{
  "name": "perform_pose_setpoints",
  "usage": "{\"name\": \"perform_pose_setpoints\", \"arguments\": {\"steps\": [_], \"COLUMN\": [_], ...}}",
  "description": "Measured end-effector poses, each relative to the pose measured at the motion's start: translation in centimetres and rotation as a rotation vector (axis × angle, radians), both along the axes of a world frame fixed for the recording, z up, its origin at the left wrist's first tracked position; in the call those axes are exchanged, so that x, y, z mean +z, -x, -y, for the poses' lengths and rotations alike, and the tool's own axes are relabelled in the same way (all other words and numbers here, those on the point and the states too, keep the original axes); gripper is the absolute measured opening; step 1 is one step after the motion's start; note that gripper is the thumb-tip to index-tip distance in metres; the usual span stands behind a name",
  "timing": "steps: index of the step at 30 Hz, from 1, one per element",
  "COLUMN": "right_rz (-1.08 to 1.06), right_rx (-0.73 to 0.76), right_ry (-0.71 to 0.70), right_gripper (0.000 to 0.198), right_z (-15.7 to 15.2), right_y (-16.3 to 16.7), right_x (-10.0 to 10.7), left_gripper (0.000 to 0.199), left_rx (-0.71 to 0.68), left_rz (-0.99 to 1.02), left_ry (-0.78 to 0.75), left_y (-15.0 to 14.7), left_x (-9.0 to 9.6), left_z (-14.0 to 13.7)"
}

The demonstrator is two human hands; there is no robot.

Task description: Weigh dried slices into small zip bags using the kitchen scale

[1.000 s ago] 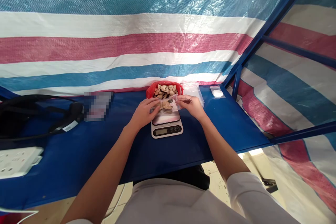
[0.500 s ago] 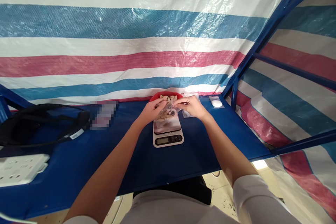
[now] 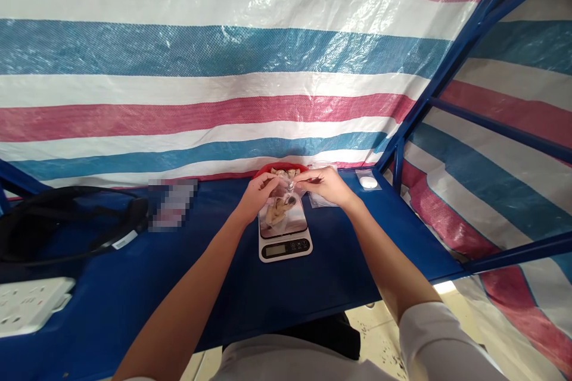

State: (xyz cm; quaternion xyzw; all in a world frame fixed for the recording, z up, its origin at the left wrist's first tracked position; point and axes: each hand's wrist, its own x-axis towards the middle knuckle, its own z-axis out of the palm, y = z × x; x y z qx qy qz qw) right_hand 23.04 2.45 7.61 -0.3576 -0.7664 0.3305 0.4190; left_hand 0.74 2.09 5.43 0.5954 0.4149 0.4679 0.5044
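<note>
A clear plastic bag (image 3: 277, 212) with pale tan, dried-looking slices inside hangs over a white digital kitchen scale (image 3: 286, 248). My left hand (image 3: 261, 191) pinches the top of the bag on one side. On the other side my right hand (image 3: 325, 183) grips the bag's upper edge between thumb and fingers. Whether the bag's bottom rests on the scale plate, I cannot tell. Just behind my hands stands a red basin (image 3: 272, 166) with more pale pieces in it, partly hidden by my fingers.
Several flat clear bags (image 3: 322, 200) lie right of the scale. A white oval object (image 3: 369, 182) sits farther right on a clear packet. At left are a black strapped headset (image 3: 111, 214) and a white power strip (image 3: 33, 305). Striped sheeting (image 3: 214, 113) rises behind the blue table (image 3: 330, 277).
My fingers have shifted along the bag's top, and the bag hangs more upright. The whole scene sits slightly lower in view.
</note>
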Motion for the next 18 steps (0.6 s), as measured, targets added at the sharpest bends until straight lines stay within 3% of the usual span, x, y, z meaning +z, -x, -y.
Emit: {"name": "perform_pose_setpoints", "arguments": {"steps": [6, 9, 14, 18], "right_rz": [-0.295, -0.392, -0.474, -0.531], "right_rx": [-0.233, -0.248, -0.259, -0.239], "right_ry": [0.141, 0.272, 0.336, 0.378], "right_gripper": [0.037, 0.041, 0.041, 0.038], "right_z": [0.6, 0.8, 0.5, 0.2], "right_y": [0.2, 1.2, 2.6, 2.9], "right_x": [-2.2, -3.4, -4.5, -5.3], "left_gripper": [0.030, 0.029, 0.030, 0.039], "left_rx": [0.278, 0.381, 0.369, 0.251], "left_rz": [0.188, 0.238, 0.269, 0.272], "left_ry": [0.045, 0.071, 0.161, 0.209], "left_y": [-1.4, -2.1, -2.6, -2.4], "left_x": [-1.4, -1.7, -1.4, -1.2], "left_z": [0.7, 1.3, 2.4, 2.9]}}
